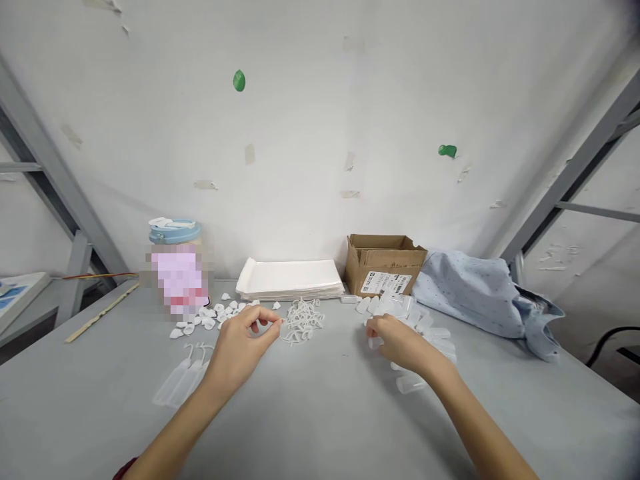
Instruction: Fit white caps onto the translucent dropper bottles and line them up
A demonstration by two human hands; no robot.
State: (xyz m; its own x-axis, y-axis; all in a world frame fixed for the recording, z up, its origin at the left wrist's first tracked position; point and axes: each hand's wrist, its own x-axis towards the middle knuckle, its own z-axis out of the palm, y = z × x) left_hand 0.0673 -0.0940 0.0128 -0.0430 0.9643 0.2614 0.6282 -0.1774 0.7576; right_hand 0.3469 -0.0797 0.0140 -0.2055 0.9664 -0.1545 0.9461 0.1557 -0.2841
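Note:
My left hand (247,337) is raised over the grey table, thumb and forefinger pinched together just left of a heap of thin white plastic hooks (303,321). A tiny white bit shows at those fingertips, too small to name. On the right, my right hand (393,337) reaches into a loose pile of clear plastic tubes (440,333), its curled fingers closed on one tube (375,343) at the pile's left side. Small white caps (207,317) lie scattered behind my left hand. Several tubes with hooks (175,383) lie side by side left of my left forearm.
A stack of white padded sheets or envelopes (293,279) lies against the wall, beside an open cardboard box (385,263). Light blue cloth (465,290) is bundled at the right. A blue-lidded container (175,232), partly blurred, stands at the left near a thin strip (103,313).

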